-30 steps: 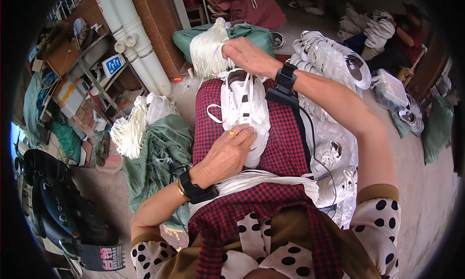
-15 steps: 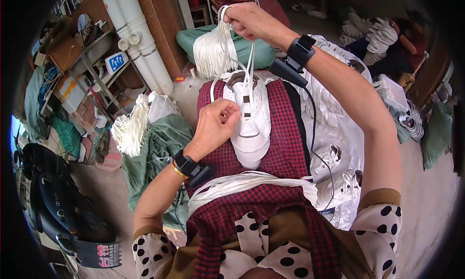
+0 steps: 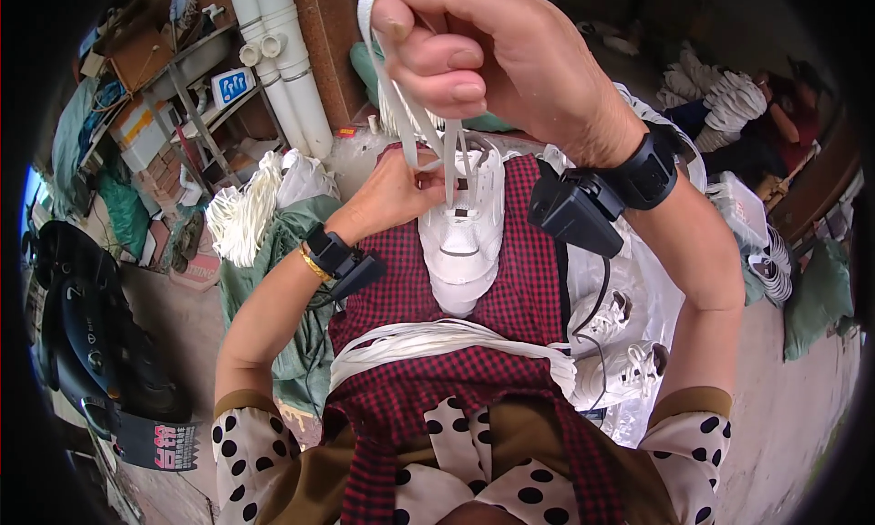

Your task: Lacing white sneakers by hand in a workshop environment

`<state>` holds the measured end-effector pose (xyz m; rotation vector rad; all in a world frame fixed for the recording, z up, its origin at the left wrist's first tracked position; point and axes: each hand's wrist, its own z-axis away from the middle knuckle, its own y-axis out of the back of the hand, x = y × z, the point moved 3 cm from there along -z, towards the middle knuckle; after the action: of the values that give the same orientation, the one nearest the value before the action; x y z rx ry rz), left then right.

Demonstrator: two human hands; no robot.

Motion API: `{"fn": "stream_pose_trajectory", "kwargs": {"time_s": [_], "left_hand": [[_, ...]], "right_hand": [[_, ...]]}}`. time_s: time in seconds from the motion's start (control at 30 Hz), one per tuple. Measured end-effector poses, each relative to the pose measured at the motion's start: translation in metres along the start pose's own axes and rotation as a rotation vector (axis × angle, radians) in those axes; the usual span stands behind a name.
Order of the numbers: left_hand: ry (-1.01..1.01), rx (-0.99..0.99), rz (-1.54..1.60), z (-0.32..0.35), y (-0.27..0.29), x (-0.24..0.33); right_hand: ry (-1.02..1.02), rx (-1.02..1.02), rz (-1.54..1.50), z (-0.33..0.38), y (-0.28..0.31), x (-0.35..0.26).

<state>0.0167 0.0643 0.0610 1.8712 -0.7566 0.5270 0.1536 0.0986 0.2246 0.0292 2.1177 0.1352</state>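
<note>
A white sneaker [image 3: 461, 242] rests on my lap over a red-and-black checked apron [image 3: 383, 279], its toe toward me. Raised high and close to the camera, my right hand [image 3: 492, 56] has its fingers curled round a white shoelace [image 3: 367, 10]. Strands of that lace run down to the sneaker's eyelets. At the sneaker's left side, my left hand [image 3: 396, 192] has its fingertips closed on a lace strand beside the tongue. Part of the sneaker's far end is hidden behind the lace and my right hand. A bundle of white laces [image 3: 447, 338] lies across my waist.
More white sneakers [image 3: 620, 370] lie on clear plastic at my right. A bunch of white laces [image 3: 244, 215] sits on a green sack [image 3: 292, 315] at my left. White pipes [image 3: 287, 78] and a cluttered shelf [image 3: 200, 115] stand beyond. Another person [image 3: 793, 128] sits far right.
My right hand has come up much nearer the camera, pulling the lace with it. My left hand has shifted up along the sneaker to the lace.
</note>
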Motion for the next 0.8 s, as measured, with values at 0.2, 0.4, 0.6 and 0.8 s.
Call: {"fn": "stream_pose_trajectory", "kwargs": {"time_s": [0.2,0.4,0.6,0.8], "left_hand": [[-0.510,-0.028,-0.466,-0.002,-0.012,0.034],[0.117,0.180,-0.042,0.025,-0.003,-0.030],[0.682,0.407,0.896,0.077,0.054,-0.109],[0.746,0.649,0.975,0.134,0.130,-0.208]], "right_hand": [[-0.126,-0.033,0.029,0.013,-0.044,-0.009],[0.174,0.176,0.014,0.032,0.001,-0.030],[0.202,0.568,-0.083,0.132,0.147,-0.019],[-0.325,1.201,0.192,0.280,0.200,0.066]]}}
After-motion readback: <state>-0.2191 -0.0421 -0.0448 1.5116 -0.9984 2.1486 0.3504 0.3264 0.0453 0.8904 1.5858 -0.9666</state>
